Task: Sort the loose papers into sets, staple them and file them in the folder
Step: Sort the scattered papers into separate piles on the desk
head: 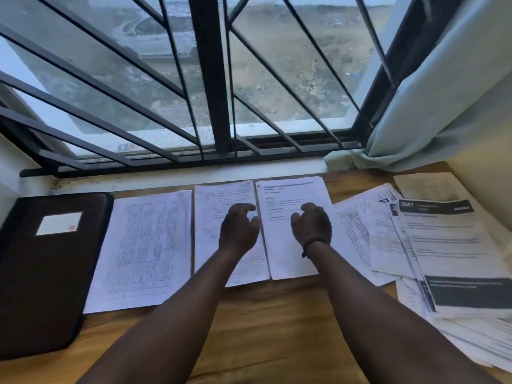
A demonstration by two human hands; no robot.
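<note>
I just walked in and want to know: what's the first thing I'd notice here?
Probably the two bare hands, left hand and right hand, hovering over white papers in the middle of the wooden table. A dark folder lies at the far left, and a messy paper pile spreads on the right.

2 hands (239, 227) (311, 224) over 3 paper sets (149, 245); contact unclear.

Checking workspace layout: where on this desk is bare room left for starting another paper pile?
Bare wooden desk shows along the near edge, below the three white paper sets and between the forearms. The right side is crowded with fanned loose sheets; the dark closed folder fills the left.
</note>
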